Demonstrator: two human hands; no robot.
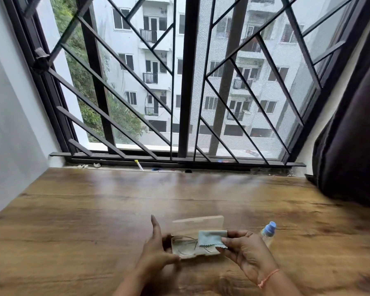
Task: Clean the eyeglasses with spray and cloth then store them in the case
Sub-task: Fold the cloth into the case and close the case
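Wooden tabletop (94, 210), front edge: open eyeglass case (199, 221) containing eyeglasses (184, 242), left hand (158, 253) gripping its left end, right hand (246, 251) pinching cleaning cloth (209, 239), spray bottle (268, 231) beside; apparently unpacking, next likely lifting glasses clear.

Wooden table (94, 210) below barred window (188, 82); dark curtain (355, 146) at right.

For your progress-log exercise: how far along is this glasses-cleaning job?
Done: eyeglasses lie in the open case. In hand: right hand pinches the cloth over them; left hand holds the case. Left: the lid is unshut; the spray bottle sits aside, and whether cleaning has happened cannot be told.
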